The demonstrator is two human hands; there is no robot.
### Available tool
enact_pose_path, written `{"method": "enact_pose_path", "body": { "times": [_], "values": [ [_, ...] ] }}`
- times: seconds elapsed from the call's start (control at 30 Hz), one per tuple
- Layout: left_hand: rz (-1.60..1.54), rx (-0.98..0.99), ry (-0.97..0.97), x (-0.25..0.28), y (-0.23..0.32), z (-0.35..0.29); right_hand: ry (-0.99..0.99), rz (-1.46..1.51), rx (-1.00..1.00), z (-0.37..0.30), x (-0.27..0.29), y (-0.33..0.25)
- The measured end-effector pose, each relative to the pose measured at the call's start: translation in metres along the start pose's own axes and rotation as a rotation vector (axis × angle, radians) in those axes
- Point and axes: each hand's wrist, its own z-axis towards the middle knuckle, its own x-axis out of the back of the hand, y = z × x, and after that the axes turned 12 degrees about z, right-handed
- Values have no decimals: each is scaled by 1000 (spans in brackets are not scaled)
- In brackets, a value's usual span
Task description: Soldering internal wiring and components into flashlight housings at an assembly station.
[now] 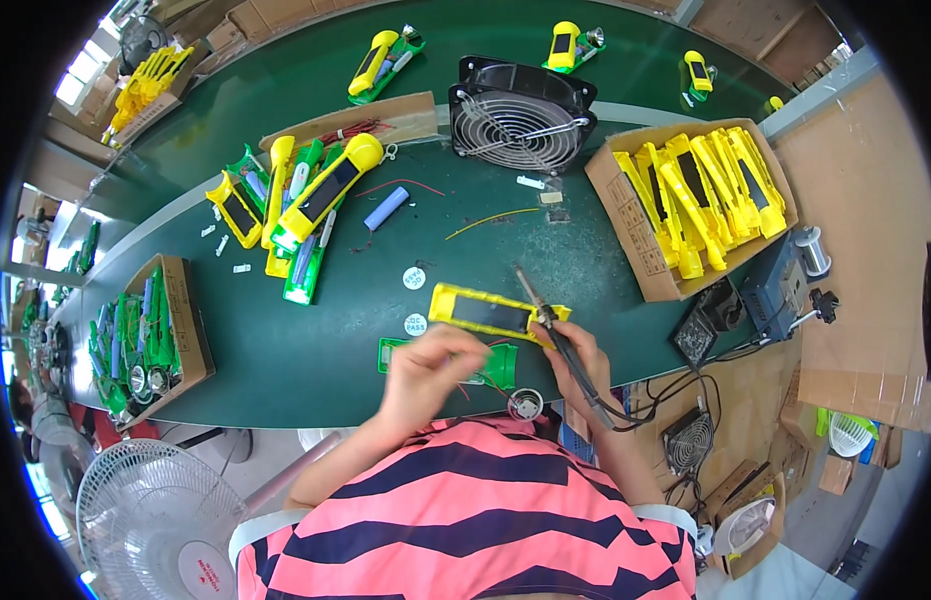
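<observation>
My right hand [583,362] grips a soldering iron [535,296], its tip pointing away from me and its cable trailing to the right. Beside those fingers lies a yellow flashlight cover [446,304] with a dark panel set in it. My left hand [426,372] is closed in a pinch above a green flashlight housing [503,366]; what its slightly blurred fingers hold, if anything, I cannot make out. Thin red wires run near the housing, and a round lamp head [526,404] rests at the table's near edge. Part of the housing is hidden under my left hand.
A box of yellow covers [641,245] stands at right, near a soldering station [776,290] and solder spool [812,250]. A black fan [521,115] is at the back. Flashlights [331,190] and a blue battery cell [387,208] lie left of centre; a box of green housings [191,330] sits farther left.
</observation>
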Motion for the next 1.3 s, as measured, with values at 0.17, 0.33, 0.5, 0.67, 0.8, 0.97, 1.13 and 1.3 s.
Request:
{"method": "enact_pose_path", "body": {
  "times": [0.17,0.33,0.5,0.67,0.8,0.97,1.13,1.3],
  "values": [
    [658,-198,239,31,-6,9,-208,12,-14,-4,9,-7],
    [993,-323,30,35,2,13,-34,2,254,2,4,-16],
    [622,-195,-108,27,5,-4,30,112,179,7,-3,-25],
    [957,-489,-87,25,7,-21,160,276,-122,-9,-10,-14],
    [943,-608,11,33,1,-16,184,579,-154,-8,-15,-15],
    [919,-307,160,38,3,19,280,744,-418,0,-25,-17],
    [1042,-308,28,46,-4,31,288,796,-505,7,-31,-11],
    [1234,-433,-88,51,-10,31,278,863,-555,9,-30,-10]
  ]
}}
